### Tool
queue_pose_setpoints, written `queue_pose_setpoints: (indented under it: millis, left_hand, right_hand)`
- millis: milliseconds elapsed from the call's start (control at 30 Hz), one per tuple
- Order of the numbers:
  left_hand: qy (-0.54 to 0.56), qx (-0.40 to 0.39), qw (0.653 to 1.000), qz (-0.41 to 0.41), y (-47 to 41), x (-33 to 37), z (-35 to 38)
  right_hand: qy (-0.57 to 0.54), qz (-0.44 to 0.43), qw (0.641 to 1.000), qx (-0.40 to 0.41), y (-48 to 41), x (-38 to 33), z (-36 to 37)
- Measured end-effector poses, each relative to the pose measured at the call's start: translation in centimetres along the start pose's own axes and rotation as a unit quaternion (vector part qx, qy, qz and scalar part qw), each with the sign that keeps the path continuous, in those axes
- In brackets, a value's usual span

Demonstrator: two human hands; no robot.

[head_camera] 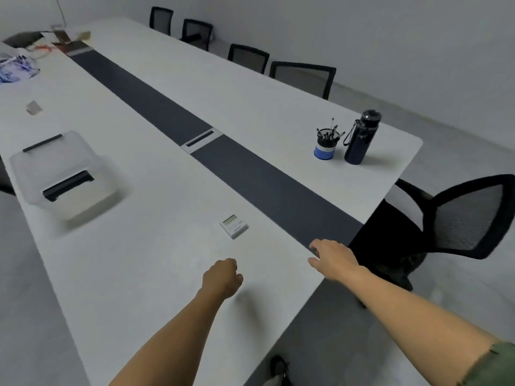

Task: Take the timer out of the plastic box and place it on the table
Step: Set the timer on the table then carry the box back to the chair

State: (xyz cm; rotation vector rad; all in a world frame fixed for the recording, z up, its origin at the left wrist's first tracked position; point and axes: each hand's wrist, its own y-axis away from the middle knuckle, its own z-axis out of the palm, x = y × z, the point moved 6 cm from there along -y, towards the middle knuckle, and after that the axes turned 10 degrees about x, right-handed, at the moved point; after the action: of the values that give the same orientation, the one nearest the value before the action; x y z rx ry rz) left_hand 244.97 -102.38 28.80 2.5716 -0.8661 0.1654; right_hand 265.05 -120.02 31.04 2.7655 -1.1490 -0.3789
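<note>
A long white bench [117, 268] with a dark strip down its middle fills this plain grey meeting room, with mesh-backed chairs along the far side and one black chair pulled out at the near right corner. Over at the left, the plastic box [60, 174] sits with its clear lid on and the dark latches showing; from here I see nothing inside it, though the picture is smeared there. It stands well apart from everything else, which suits a container already dealt with. Moving right, the timer [234, 226] lies flat on the bare white surface, display facing up, just short of the dark strip. That is a sensible spot, open and within easy reach of the bench's end, so by my reckoning the job looks done or all but done. Just nearer than the timer hangs the left hand [223, 277], curled into a loose fist with nothing in it that I can see, close to the timer but not touching it. Further right, the right hand [333, 259] rests at the bench's end where the dark strip meets the edge, fingers partly spread and lying flat, empty, as though steadying the person; the timer is off to its left and a little farther in, clear of it. Beyond, towards the far right corner, a pen cup [324, 147] and a dark bottle [361, 137] stand side by side, out of the way.
</note>
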Motion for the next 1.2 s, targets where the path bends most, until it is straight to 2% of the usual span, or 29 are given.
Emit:
queue_pose_setpoints:
  millis: [100,333,633,800,1000,1100,1133,1200]
  left_hand:
    - [0.015,0.009,1.000,-0.024,-1.1,0.4,-0.9]
    - [0.042,0.013,0.991,-0.125,-2.9,-2.2,-0.2]
    - [0.087,-0.018,0.960,-0.264,-4.6,-2.9,4.6]
    - [0.072,-0.054,0.956,-0.281,-4.5,-2.2,7.0]
    - [0.071,-0.057,0.956,-0.279,-4.3,-2.9,7.1]
    - [0.073,-0.055,0.958,-0.272,-4.3,-3.2,6.7]
    - [0.078,-0.052,0.958,-0.271,-4.4,-3.4,6.4]
    - [0.114,-0.032,0.951,-0.284,-4.8,-4.1,5.4]
  right_hand:
    - [0.001,-0.023,1.000,-0.021,-3.1,-0.5,-0.4]
    - [0.016,-0.148,0.987,-0.055,-11.7,-6.1,0.7]
    - [0.070,-0.318,0.939,-0.113,-20.3,-12.7,4.7]
    - [0.098,-0.378,0.914,-0.107,-22.8,-16.1,6.5]
    - [0.149,-0.428,0.884,-0.117,-23.6,-18.7,9.3]
    - [0.138,-0.424,0.886,-0.127,-24.1,-18.6,9.6]
    - [0.105,-0.392,0.901,-0.154,-24.3,-18.4,9.2]
    - [-0.056,-0.250,0.929,-0.266,-24.8,-17.6,8.4]
